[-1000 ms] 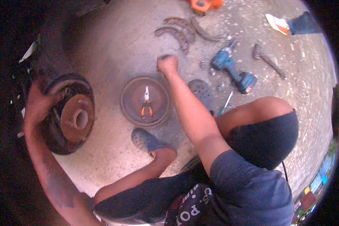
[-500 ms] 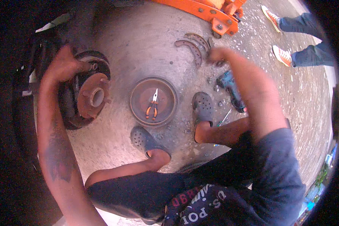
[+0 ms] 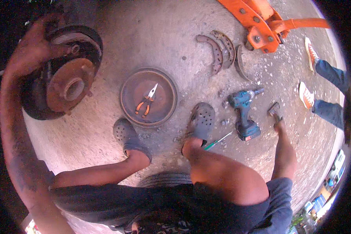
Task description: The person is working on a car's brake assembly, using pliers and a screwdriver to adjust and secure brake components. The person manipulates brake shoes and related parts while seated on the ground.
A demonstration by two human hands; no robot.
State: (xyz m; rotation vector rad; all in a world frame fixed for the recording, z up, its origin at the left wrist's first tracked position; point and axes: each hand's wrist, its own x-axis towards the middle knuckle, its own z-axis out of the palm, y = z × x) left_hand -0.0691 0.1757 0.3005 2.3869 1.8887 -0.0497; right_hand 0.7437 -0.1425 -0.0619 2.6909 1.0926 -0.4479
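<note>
At the far left my left hand (image 3: 33,48) is closed around the upper edge of a drum brake assembly (image 3: 62,37), its thumb beside a small round metal end. The rusty wheel hub (image 3: 70,84) with studs sits just below that hand. On the right, my right hand (image 3: 279,126) grips a hammer (image 3: 275,109) low over the concrete, with the dark metal head beyond the fingers. Nearest to the right hand lies a teal cordless impact driver (image 3: 243,113). Orange-handled pliers (image 3: 147,102) rest inside an upturned brake drum (image 3: 125,107) between the hands.
Loose curved brake shoes (image 3: 215,54) lie toward the back. Past them stands an orange floor jack (image 3: 257,23). A green-handled screwdriver (image 3: 218,141) lies by my right clog (image 3: 202,119), near several small parts. Another person's legs (image 3: 327,74) are at far right.
My right hand has swung from beside the loose brake shoes to the right and nearer, past the impact driver. The left hand stays on the brake assembly. The whole view has shifted.
</note>
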